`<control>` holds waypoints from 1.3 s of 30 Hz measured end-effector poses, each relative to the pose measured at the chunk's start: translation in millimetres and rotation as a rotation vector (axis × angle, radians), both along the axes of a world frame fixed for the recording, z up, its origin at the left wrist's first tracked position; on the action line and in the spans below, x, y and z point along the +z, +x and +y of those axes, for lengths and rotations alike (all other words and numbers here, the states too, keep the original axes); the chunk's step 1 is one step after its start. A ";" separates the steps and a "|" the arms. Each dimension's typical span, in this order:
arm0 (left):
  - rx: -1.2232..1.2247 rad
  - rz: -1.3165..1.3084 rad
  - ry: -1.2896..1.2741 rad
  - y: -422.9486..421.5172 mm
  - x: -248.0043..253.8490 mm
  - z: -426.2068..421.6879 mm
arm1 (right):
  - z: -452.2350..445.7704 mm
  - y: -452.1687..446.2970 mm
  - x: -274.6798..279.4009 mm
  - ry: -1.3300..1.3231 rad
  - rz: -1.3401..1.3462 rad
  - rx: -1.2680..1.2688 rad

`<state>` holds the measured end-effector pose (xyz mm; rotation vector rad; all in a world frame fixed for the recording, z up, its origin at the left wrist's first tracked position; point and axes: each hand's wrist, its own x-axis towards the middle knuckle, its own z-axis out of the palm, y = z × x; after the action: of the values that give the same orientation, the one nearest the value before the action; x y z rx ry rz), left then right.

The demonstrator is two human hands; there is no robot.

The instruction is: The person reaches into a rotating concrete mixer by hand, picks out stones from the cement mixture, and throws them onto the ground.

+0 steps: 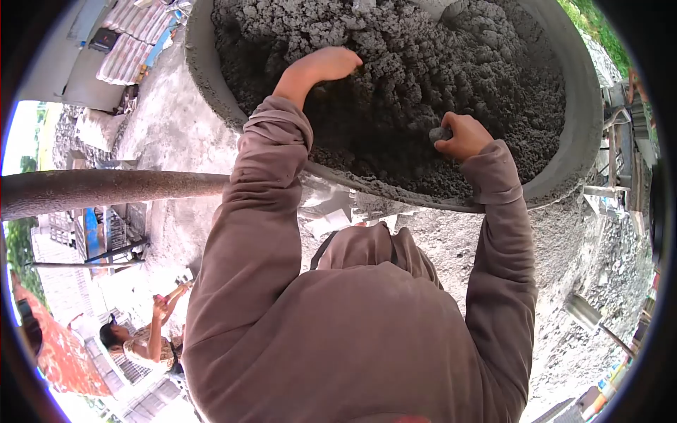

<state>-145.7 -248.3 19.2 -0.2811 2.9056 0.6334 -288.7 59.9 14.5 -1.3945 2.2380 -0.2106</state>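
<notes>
A large round drum [591, 92] with a grey, crusted rim holds a crumbly, damp-looking grey cement mix [423, 63]. My left hand [326, 65] is over the left part of the mix, bent at the wrist with its fingers curled. Whether anything sits inside those fingers is hidden. Lower and to the right, my right hand [467, 137] is closed around a small grey lump [441, 134], held between thumb and fingers above the mix near the close rim. The lump could be stone or hardened mix; I cannot tell which.
A thick brown pole [113, 192] runs in from the left toward the drum. Stacked sacks [137, 32] lie at upper left. Another person [144, 342] is at lower left with arms raised. A long-handled tool [585, 314] is at lower right, on gravelly ground [564, 261].
</notes>
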 end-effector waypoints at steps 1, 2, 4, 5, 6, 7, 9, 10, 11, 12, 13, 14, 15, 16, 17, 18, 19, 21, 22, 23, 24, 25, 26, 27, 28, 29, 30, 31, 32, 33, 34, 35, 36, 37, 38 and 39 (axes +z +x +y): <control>0.122 0.142 0.004 2.8 -5.9 -9.7 | 0.1 3.0 3.8 -0.046 0.012 -0.037; 0.245 0.286 0.007 6.0 -6.4 -15.3 | 0.4 4.7 7.3 -0.093 0.025 -0.072; 0.354 0.402 -0.046 13.7 -5.4 -30.5 | -1.6 5.6 14.9 -0.106 -0.010 -0.081; 0.458 0.521 -0.095 17.1 -4.3 -36.3 | -3.6 6.7 16.8 -0.115 -0.043 -0.094; 0.461 0.523 -0.108 19.9 -4.3 -40.1 | -4.3 7.2 16.4 -0.126 -0.046 -0.088; 0.496 0.671 -0.167 22.1 -4.9 -43.0 | -3.7 6.8 15.2 -0.158 -0.015 -0.092; 0.595 0.798 -0.190 25.0 4.0 -41.0 | -3.7 9.1 15.1 -0.193 0.016 -0.094; 0.598 0.800 -0.195 25.8 6.8 -37.1 | -3.2 10.2 16.0 -0.245 0.058 -0.079; 0.620 0.862 -0.185 26.0 9.2 -33.0 | -3.7 11.4 17.7 -0.296 0.101 -0.064; 0.642 0.925 -0.178 25.5 11.9 -29.2 | -4.9 12.1 20.1 -0.300 0.102 -0.059; 0.656 0.940 -0.166 24.6 14.7 -25.5 | -6.2 13.5 23.0 -0.342 0.048 -0.082; 0.658 0.941 -0.172 24.3 15.9 -21.5 | -6.6 15.0 25.0 -0.384 -0.007 -0.104; 0.652 0.932 -0.137 24.4 17.9 -18.4 | -6.9 16.4 25.4 -0.389 -0.007 -0.100; 0.646 0.923 -0.103 25.0 20.5 -15.8 | -7.4 17.1 25.2 -0.451 -0.015 -0.085; 0.631 0.943 -0.145 26.4 28.7 -11.1 | -8.1 16.7 25.5 -0.515 -0.022 -0.071; 0.627 0.950 -0.153 29.1 40.0 -11.7 | -10.4 16.6 26.2 -0.525 -0.019 -0.070; 0.585 1.033 -0.199 34.4 51.9 -12.4 | -9.4 16.5 25.6 -0.551 -0.003 -0.072; 0.585 1.138 -0.199 50.8 79.1 -12.8 | -8.6 18.0 23.0 -0.572 0.004 -0.076; 0.628 1.166 -0.153 63.6 96.8 -15.1 | -11.1 19.8 23.1 -0.614 0.026 -0.065; 0.728 0.957 -0.021 82.9 129.5 -2.1 | -11.3 20.1 23.2 -0.658 0.048 -0.053; 0.818 0.744 0.105 99.5 154.1 8.9 | -10.8 21.0 24.9 -0.661 0.044 -0.052; 0.818 0.744 0.100 105.4 151.9 -1.4 | -12.7 25.5 28.6 -0.701 0.040 -0.041; 0.799 0.901 -0.066 106.1 142.1 -14.1 | -12.9 27.8 31.7 -0.742 0.036 -0.031; 0.773 1.055 -0.235 107.2 135.8 -17.4 | -11.4 29.3 33.4 -0.748 0.033 -0.029; 0.774 1.057 -0.242 111.5 130.4 -19.5 | -9.6 30.1 35.2 -0.798 0.016 -0.024; 0.730 1.056 -0.302 118.1 129.5 -18.8 | -8.9 32.4 38.8 -0.846 0.000 -0.018; 0.687 1.053 -0.363 122.9 126.0 -15.7 | -6.6 32.9 40.4 -0.850 -0.002 -0.012; 0.736 1.031 -0.300 127.1 119.4 -12.4 | -5.0 33.5 41.7 -0.911 -0.002 -0.012; 0.740 1.032 -0.308 133.5 112.0 -12.7 | -4.9 36.1 43.3 -0.972 -0.001 -0.012; 0.759 0.994 -0.273 138.2 104.1 -10.9 | -3.8 37.2 44.0 -0.975 -0.006 -0.007; 0.777 0.957 -0.238 142.2 98.1 -10.0 | -3.1 38.0 45.0 -1.025 0.013 -0.003; 0.879 0.875 -0.163 145.0 96.0 -1.7 | -2.3 38.7 46.2 -1.075 0.034 0.000; 0.882 0.875 -0.168 148.0 90.8 2.4 | -0.5 39.7 47.4 -1.078 0.031 0.004; 0.892 0.860 -0.150 151.7 84.9 4.3 | 1.2 41.7 49.4 -1.064 0.018 -0.011; 0.902 0.843 -0.132 153.2 83.5 9.4 | 2.6 42.1 50.6 -1.049 0.006 -0.028; 0.909 0.838 -0.110 155.0 83.9 14.7 | 3.7 42.2 51.3 -1.049 0.002 -0.028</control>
<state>9.2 -233.6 103.1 -1.7983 3.4639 0.8405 -246.5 63.5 65.9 -1.7937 2.1944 -1.5530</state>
